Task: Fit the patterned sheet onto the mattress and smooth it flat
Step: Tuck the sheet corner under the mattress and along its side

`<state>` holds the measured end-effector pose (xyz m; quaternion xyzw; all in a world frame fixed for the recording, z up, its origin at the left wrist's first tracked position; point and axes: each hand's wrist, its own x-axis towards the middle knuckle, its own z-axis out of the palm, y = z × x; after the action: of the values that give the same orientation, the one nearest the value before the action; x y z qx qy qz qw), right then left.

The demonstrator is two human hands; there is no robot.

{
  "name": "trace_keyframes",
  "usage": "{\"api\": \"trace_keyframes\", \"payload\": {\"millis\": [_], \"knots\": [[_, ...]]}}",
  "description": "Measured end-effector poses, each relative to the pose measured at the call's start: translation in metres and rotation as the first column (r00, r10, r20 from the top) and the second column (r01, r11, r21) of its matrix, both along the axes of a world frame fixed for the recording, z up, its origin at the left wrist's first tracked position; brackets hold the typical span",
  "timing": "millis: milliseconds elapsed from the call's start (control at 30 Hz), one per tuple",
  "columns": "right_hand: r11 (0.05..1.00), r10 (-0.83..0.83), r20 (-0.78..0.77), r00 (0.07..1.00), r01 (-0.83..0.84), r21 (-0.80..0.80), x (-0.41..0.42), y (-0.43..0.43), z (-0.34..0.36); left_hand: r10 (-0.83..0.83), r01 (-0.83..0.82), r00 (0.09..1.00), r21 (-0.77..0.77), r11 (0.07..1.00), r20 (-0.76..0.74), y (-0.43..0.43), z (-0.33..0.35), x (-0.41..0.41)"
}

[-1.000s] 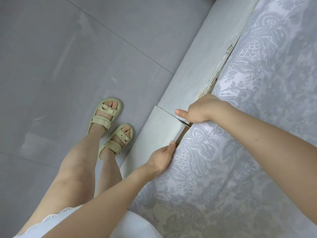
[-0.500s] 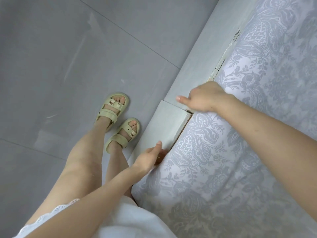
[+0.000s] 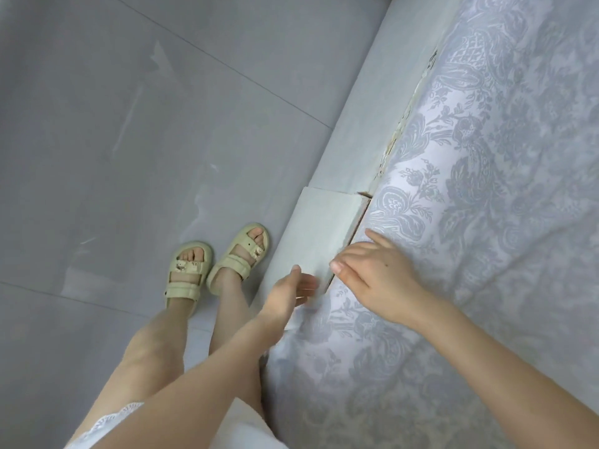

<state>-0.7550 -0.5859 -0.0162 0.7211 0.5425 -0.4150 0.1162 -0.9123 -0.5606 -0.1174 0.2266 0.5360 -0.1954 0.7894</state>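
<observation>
Head view: the patterned sheet, pale with grey-blue floral and paisley figures, covers the whole bed on the right side and hides the mattress beneath it. Its edge runs along the pale bed frame, and shallow creases cross it toward the lower right.

The right hand rests palm down on the sheet just beside that edge. Its grip is apart, with the fingers spread and the thumb pointing toward the frame.

The left hand is blurred. It reaches to the frame's side at the sheet's edge, and its grip seems apart too, with straight fingers that hold nothing.

The person stands on the grey tiled floor in light green sandals, close beside the frame, and a white hem shows at the bottom.
</observation>
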Motion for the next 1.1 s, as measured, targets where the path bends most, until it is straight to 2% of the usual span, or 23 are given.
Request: {"api": "trace_keyframes", "payload": {"millis": [67, 133, 233, 300, 367, 533, 633, 700, 767, 833, 1000, 1100], "knots": [[0.998, 0.05, 0.034, 0.998, -0.051, 0.042, -0.012, -0.012, -0.007, -0.1, 0.1, 0.995, 0.125, 0.987, -0.006, -0.004, -0.003, -0.024], [0.982, 0.188, 0.083, 0.979, -0.19, 0.015, -0.022, -0.012, -0.016, -0.227, 0.22, 0.974, 0.183, 0.958, 0.016, -0.01, -0.008, -0.042], [0.914, 0.388, 0.08, 0.918, -0.373, -0.16, -0.034, -0.007, -0.02, -0.309, 0.288, 0.949, 0.219, 0.932, 0.066, -0.022, -0.01, -0.046], [0.837, 0.506, 0.068, 0.86, -0.47, -0.282, -0.04, -0.008, -0.023, -0.364, 0.334, 0.926, 0.236, 0.913, 0.098, -0.035, -0.011, -0.044], [0.769, 0.584, 0.059, 0.809, -0.529, -0.36, -0.049, -0.01, -0.029, -0.354, 0.325, 0.931, 0.24, 0.915, 0.089, -0.043, -0.012, -0.046], [0.719, 0.55, -0.011, 0.835, -0.48, -0.502, -0.06, 0.002, -0.052, -0.141, 0.108, 0.983, 0.249, 0.962, 0.119, -0.056, -0.006, -0.062], [0.714, 0.527, -0.027, 0.85, -0.459, -0.529, -0.062, 0.006, -0.054, -0.003, -0.022, 0.982, 0.133, 0.991, 0.188, -0.062, -0.003, -0.075], [0.743, 0.505, -0.025, 0.863, -0.449, -0.497, -0.058, 0.0, -0.042, -0.037, 0.032, 0.964, 0.022, 0.999, 0.263, -0.066, 0.003, -0.08], [0.793, 0.427, -0.033, 0.904, -0.392, -0.465, -0.049, -0.008, -0.024, -0.136, 0.169, 0.922, -0.06, 0.984, 0.364, -0.071, 0.009, -0.071], [0.805, 0.395, -0.046, 0.917, -0.37, -0.464, -0.046, -0.012, -0.01, -0.165, 0.228, 0.904, -0.118, 0.967, 0.395, -0.076, 0.013, -0.057], [0.798, 0.404, -0.006, 0.915, -0.356, -0.486, -0.057, -0.004, -0.042, -0.157, 0.231, 0.957, -0.313, 0.921, 0.246, -0.074, -0.004, -0.045], [0.755, 0.471, 0.014, 0.882, -0.395, -0.524, -0.062, 0.002, -0.056, -0.161, 0.182, 0.978, -0.169, 0.969, 0.133, -0.067, -0.005, -0.059]]}}
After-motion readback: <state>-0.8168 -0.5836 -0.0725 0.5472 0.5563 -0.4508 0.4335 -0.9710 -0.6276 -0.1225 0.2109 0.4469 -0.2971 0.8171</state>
